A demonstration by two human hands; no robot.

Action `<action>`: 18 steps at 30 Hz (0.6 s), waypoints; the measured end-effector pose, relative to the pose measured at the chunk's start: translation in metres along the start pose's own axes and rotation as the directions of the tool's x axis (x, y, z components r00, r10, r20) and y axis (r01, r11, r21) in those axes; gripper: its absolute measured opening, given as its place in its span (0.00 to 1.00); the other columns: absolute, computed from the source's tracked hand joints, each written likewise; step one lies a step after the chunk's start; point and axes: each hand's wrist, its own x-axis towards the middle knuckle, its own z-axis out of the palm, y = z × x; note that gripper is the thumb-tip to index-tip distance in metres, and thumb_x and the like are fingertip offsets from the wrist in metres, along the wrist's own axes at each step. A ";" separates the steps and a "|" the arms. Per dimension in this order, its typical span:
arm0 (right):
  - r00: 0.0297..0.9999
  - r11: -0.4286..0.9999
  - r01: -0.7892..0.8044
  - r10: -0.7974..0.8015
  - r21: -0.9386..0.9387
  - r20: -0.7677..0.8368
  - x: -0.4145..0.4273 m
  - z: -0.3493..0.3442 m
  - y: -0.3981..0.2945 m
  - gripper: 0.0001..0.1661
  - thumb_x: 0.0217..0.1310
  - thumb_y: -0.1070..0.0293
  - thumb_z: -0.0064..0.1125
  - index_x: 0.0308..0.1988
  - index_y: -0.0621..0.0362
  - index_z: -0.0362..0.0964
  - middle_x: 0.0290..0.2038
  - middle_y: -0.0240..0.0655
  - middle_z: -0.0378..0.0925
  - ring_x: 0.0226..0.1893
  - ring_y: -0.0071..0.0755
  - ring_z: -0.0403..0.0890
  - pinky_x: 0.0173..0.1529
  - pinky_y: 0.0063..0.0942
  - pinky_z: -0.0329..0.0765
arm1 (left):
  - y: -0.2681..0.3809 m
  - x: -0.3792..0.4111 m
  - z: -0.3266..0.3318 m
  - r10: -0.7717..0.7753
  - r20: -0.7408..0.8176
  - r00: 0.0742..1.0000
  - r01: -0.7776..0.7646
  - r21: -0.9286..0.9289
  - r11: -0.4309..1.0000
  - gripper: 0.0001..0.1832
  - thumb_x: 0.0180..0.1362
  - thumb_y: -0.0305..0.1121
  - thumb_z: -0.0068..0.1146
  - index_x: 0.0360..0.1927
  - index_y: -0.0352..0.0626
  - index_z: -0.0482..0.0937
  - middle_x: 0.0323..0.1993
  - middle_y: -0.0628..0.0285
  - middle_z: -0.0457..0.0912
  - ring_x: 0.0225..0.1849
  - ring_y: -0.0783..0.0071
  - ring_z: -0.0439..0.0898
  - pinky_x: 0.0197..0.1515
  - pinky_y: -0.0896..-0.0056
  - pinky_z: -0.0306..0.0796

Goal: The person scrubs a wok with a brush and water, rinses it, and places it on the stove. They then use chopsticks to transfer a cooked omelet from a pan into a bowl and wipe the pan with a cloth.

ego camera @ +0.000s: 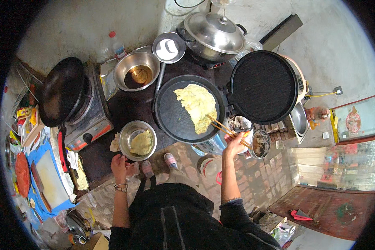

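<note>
A pale yellow flatbread or omelette (pixel 197 103) lies irregularly spread on the right half of a round electric griddle (pixel 172 115). My right hand (pixel 234 144) holds wooden chopsticks (pixel 220 125), whose tips touch its lower right part. The griddle's ridged black lid (pixel 265 87) is folded back to the right. Left of the griddle, a steel bowl (pixel 122 145) holds a folded piece of similar food (pixel 142 143). My left hand (pixel 119 163) is at that bowl's lower left, fingers curled; whether it grips anything is not clear.
Behind the griddle are a steel bowl of dark liquid (pixel 138 75), a long-handled ladle (pixel 168 48) and a lidded steel pot (pixel 214 34). A black wok (pixel 62 92) rests on a stove (pixel 89 125) at left. A knife (pixel 37 178) lies on a cutting board (pixel 51 181).
</note>
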 end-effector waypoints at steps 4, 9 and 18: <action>0.991 0.993 -0.029 0.043 0.113 -0.126 0.004 0.015 0.011 0.20 0.62 0.59 0.48 0.45 0.61 0.55 0.21 0.40 0.72 0.13 0.31 0.73 0.16 0.25 0.75 | -0.005 -0.002 -0.003 -0.008 -0.040 0.999 0.008 -0.004 1.000 0.14 0.57 0.32 0.53 0.43 0.36 0.69 0.26 0.63 0.77 0.18 0.79 0.74 0.19 0.78 0.67; 0.976 0.982 -0.068 0.102 0.177 -0.190 0.006 0.022 0.015 0.21 0.61 0.55 0.51 0.39 0.63 0.60 0.22 0.39 0.71 0.13 0.31 0.73 0.16 0.25 0.75 | 0.015 -0.008 0.000 0.381 -0.184 0.906 -0.319 0.294 0.901 0.12 0.53 0.30 0.56 0.41 0.38 0.73 0.29 0.62 0.77 0.26 0.76 0.75 0.29 0.74 0.70; 0.976 0.976 -0.051 0.094 0.213 -0.197 0.003 0.012 0.020 0.20 0.62 0.53 0.49 0.33 0.60 0.63 0.21 0.34 0.69 0.13 0.29 0.72 0.18 0.23 0.75 | 0.137 -0.025 0.142 0.563 0.319 0.763 -0.638 0.231 0.735 0.11 0.45 0.26 0.61 0.34 0.39 0.76 0.29 0.61 0.78 0.31 0.69 0.76 0.38 0.71 0.69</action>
